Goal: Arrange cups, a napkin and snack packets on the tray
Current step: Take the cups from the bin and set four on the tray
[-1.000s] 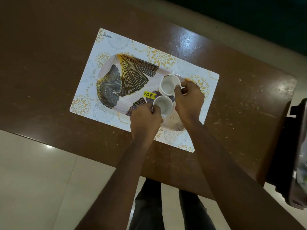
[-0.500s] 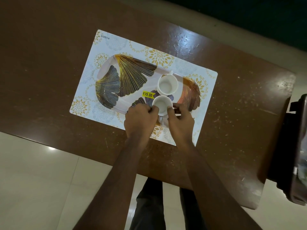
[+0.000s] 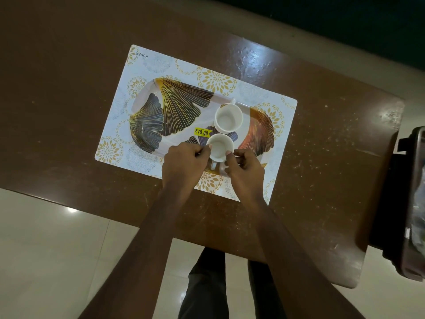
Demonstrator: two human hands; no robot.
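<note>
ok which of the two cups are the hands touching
The nearer cup, beside the yellow price sticker: left hand and right hand pinch its sides. The farther cup stands untouched.

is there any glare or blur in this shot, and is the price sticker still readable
Head view: dim overall, with glare patches on the table beyond the placemat and on the floor at left; wide-angle bending shows at the table edges; the price sticker on the tray reads 79.00 clearly.
</note>
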